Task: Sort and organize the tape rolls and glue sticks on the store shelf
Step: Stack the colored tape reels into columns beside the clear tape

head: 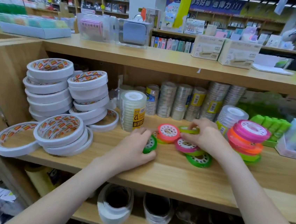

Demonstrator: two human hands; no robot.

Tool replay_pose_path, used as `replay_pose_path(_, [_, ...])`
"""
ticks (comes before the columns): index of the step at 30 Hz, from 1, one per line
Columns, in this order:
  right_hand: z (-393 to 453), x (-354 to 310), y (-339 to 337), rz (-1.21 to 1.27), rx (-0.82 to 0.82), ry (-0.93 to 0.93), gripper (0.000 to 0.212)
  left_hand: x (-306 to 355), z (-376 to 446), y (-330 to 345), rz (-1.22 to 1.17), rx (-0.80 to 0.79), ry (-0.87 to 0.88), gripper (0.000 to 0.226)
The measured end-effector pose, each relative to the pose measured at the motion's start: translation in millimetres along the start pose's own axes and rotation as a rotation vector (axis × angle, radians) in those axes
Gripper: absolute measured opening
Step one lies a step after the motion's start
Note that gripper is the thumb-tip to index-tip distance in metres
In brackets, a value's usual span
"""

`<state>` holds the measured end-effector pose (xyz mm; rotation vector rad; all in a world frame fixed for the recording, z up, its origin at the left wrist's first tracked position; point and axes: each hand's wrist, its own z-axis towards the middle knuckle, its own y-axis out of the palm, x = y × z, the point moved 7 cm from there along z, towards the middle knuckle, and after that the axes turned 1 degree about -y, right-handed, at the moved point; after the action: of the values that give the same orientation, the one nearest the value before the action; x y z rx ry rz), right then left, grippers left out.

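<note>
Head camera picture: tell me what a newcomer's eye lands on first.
The neon tape rolls: a pink, orange and green stack at the right of the shelf board, with loose ones mid-shelf. There the left hand grips a green roll and the right hand pinches another. Tall stacks of white tape rolls fill the left.

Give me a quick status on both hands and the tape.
Left hand grips green plastic tape roll. Right hand pinches yellow-green tape roll. Loose pink roll lies between, crowding them.
</note>
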<state>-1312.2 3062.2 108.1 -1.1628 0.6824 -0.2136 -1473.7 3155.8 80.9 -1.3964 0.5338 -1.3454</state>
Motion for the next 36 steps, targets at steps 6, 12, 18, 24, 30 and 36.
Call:
replay_pose_path(6, [-8.3,-11.1,-24.6,0.134,0.309,-0.092,0.030,-1.1,-2.6,-1.4,-0.058,0.049,0.040,0.060])
replay_pose_path(12, [-0.7,-47.8,14.7,0.169,-0.014,-0.299,0.029,-11.4,-7.8,-5.8,-0.098,0.132,-0.054,0.074])
replay_pose_path(18, [-12.9,-38.8,-8.5,0.222,0.125,-0.309,0.014,-12.6,-5.9,-3.5,-0.138,0.083,-0.069,0.080])
replay_pose_path(24, [-32.1,-19.6,3.4,0.193,-0.005,-0.249,0.045,-3.0,5.3,0.8,-0.151,-0.001,-0.033,0.093])
replay_pose_path(30, [-41.0,-12.9,5.3,0.255,0.003,-0.255,0.045,11.4,25.1,2.6,-0.054,-0.033,0.023,0.098])
replay_pose_path(36, [-52.8,-6.2,-6.2,0.124,0.000,-0.277,0.037,16.3,47.4,8.6,0.099,-0.071,-0.008,0.077])
